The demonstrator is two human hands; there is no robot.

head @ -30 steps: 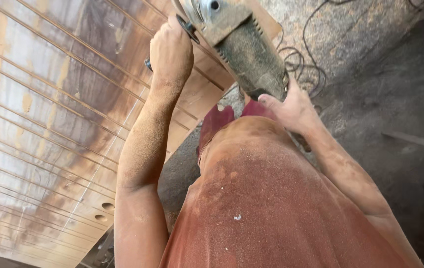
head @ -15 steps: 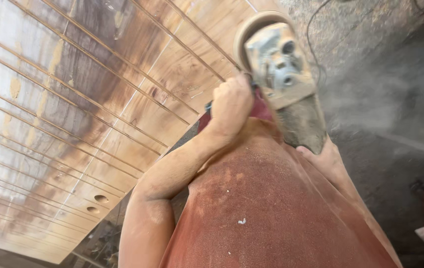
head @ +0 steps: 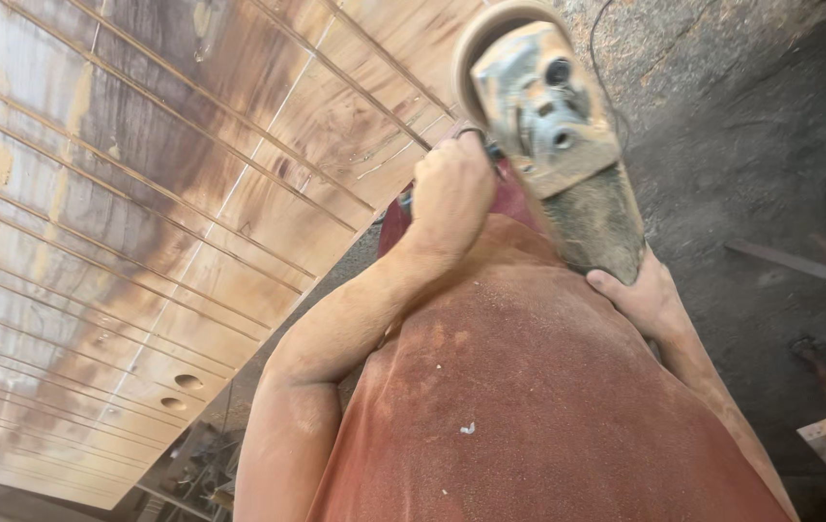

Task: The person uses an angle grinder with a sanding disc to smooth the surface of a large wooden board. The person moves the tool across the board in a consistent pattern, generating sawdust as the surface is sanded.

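A dust-coated red shirt (head: 529,406) fills the foreground as the right hand (head: 643,300) grips the angle grinder (head: 553,145) body and the left hand (head: 449,193) clenches its side handle; beyond the left hand lies a grooved wooden panel (head: 142,242).

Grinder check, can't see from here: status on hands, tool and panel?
Left hand gripping side handle, right hand on the rear body. Angle grinder lifted, disc at grooved wooden panel's edge. Power cord trailing on floor behind; nothing blocking.
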